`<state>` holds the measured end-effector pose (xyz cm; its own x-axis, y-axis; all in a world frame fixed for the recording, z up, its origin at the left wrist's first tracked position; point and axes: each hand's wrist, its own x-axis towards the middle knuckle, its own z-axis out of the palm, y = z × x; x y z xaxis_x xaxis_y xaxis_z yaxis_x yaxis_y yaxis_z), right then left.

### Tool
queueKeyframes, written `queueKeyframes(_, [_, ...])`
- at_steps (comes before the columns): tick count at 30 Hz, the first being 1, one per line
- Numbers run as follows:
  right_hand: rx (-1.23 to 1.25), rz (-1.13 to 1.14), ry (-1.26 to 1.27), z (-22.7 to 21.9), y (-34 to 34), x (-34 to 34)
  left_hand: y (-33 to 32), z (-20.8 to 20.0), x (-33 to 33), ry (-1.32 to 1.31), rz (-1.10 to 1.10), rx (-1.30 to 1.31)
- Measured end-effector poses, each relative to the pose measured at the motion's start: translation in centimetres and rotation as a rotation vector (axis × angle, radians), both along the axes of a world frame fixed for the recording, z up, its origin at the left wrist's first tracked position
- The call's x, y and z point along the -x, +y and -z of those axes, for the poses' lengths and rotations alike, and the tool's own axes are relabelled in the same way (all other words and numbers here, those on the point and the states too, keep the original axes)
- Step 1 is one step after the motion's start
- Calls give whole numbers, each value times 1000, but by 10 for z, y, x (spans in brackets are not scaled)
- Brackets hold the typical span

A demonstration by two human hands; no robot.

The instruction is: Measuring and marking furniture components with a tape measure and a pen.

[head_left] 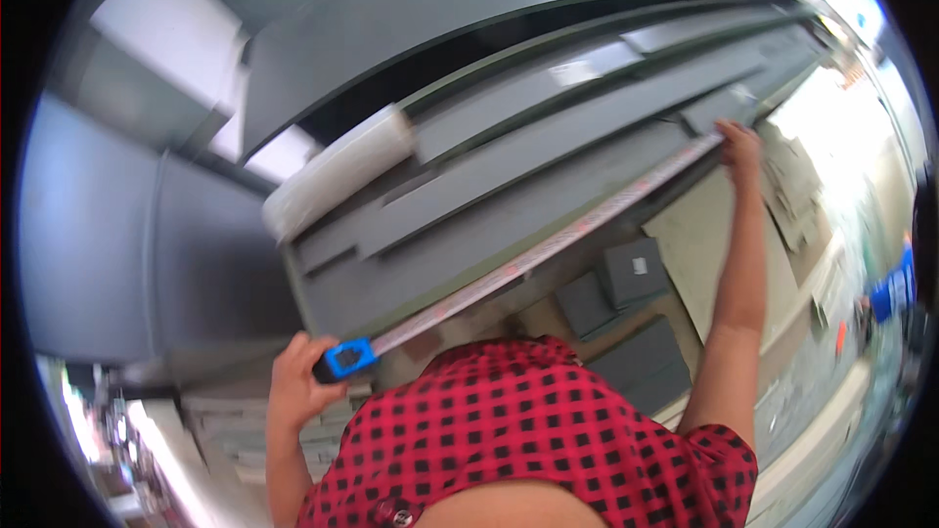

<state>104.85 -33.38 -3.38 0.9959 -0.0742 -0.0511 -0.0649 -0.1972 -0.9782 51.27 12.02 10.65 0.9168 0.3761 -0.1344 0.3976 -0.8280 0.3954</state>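
Tape case [349,359] in left grip [301,377], blade [550,246] to right grip [740,149].

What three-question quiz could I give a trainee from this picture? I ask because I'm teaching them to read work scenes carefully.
1. Multiple choice: what does the left hand hold?
A) a hammer
B) the blue and black case of a tape measure
C) a paintbrush
2. True or false: the right hand is at the far end of the pulled-out strip.
3. Short answer: which hand is nearer the whitish roll?

Key: 1. B; 2. True; 3. The left hand.
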Motion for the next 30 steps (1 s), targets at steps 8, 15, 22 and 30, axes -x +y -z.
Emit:
queueKeyframes(8, [98, -218, -206, 44, -67, -56, 39, 15, 46, 42, -162, 86])
queueKeyframes(15, [211, -253, -177, 63, -101, -91, 57, 18, 76, 35, -247, 55])
queueKeyframes(22, [-143, -16, 36, 55, -77, -85, 64, -17, 81, 37, -250, 83])
queueKeyframes(30, [-120, -67, -15, 42, -65, -67, 80, -2, 72, 38, -212, 73])
